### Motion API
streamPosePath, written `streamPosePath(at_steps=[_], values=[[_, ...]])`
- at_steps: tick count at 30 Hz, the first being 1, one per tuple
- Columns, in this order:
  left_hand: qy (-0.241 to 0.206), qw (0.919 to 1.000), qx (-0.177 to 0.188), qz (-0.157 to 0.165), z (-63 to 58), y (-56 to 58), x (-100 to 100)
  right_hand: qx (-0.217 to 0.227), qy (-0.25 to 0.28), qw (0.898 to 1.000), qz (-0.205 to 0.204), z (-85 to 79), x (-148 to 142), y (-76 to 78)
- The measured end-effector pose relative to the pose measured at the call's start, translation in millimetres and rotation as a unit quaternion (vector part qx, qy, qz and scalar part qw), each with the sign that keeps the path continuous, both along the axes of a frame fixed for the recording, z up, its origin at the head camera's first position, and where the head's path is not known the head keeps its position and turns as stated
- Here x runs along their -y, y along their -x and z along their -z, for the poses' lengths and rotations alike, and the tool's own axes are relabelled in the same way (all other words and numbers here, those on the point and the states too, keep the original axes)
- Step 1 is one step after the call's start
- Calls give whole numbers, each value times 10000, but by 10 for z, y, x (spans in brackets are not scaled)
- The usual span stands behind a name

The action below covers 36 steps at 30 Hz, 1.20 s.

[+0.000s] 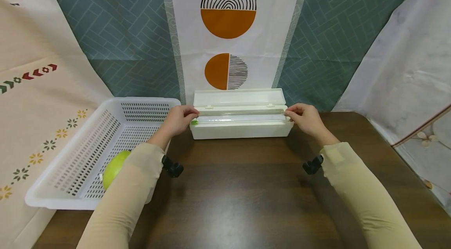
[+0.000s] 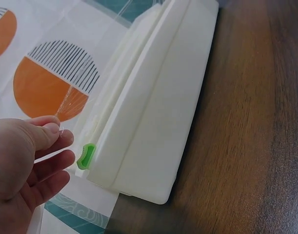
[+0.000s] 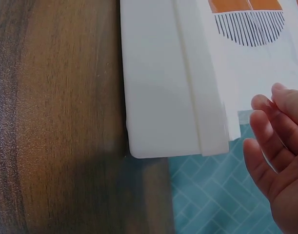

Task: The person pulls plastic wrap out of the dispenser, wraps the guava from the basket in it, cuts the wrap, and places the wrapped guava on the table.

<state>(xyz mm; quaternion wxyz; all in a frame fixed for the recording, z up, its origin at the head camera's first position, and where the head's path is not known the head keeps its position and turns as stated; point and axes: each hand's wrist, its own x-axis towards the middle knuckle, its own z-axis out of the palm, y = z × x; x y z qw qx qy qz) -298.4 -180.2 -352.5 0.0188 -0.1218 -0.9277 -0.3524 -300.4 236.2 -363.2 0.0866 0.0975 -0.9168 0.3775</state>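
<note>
A white cling film dispenser (image 1: 241, 130) stands at the back of the table with its lid (image 1: 239, 97) raised. Clear cling film (image 1: 243, 118) shows along its opening, between both hands. At the dispenser's left end, my left hand (image 1: 179, 119) pinches the film between thumb and forefinger; in the left wrist view the film (image 2: 69, 100) pulls into creases from the fingertips. A green slide cutter (image 2: 86, 156) sits just beside those fingers. My right hand (image 1: 305, 118) pinches at the right end, thumb and forefinger together, the film there barely visible.
On the left stands a white perforated basket (image 1: 88, 135) with a green round fruit (image 1: 115, 168) in it, partly hidden by my left sleeve. Dark wooden table (image 1: 232, 186) lies in front of the dispenser. Patterned cloths (image 1: 123, 26) hang behind and at both sides.
</note>
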Motion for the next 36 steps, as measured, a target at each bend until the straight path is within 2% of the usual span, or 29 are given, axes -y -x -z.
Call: streamPosePath(at_steps=[16,26,36], values=[[-220,9995,41,-236,-12,10,-9,-289,-73,9996,-17,-58,-13,-14],[-243,9991,-85,-328,-39,-31,-12,-180,-21,9998,21,-88,2,-58],[-301,9990,-185,-265,3,-52,10,-95,-41,9999,-19,-127,1,-82]])
